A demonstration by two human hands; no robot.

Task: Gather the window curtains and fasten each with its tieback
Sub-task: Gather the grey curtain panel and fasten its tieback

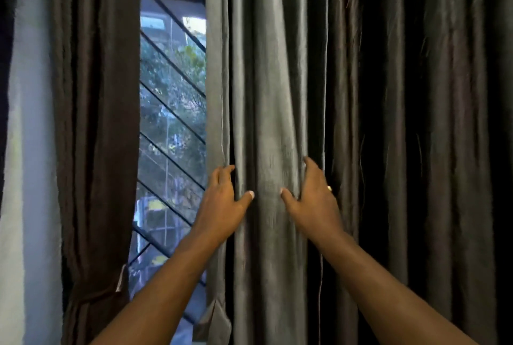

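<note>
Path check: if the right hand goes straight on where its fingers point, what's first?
The grey curtain: the right hand is in contact with it, fingers curled into a fold. What lies behind the fabric is hidden.

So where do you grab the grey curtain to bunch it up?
Take the grey curtain by its upright folds. The left hand comes in from the open edge by the window, the right hand from the other side. The folds hang straight and loose, so squeezing inward should bunch them.
</note>
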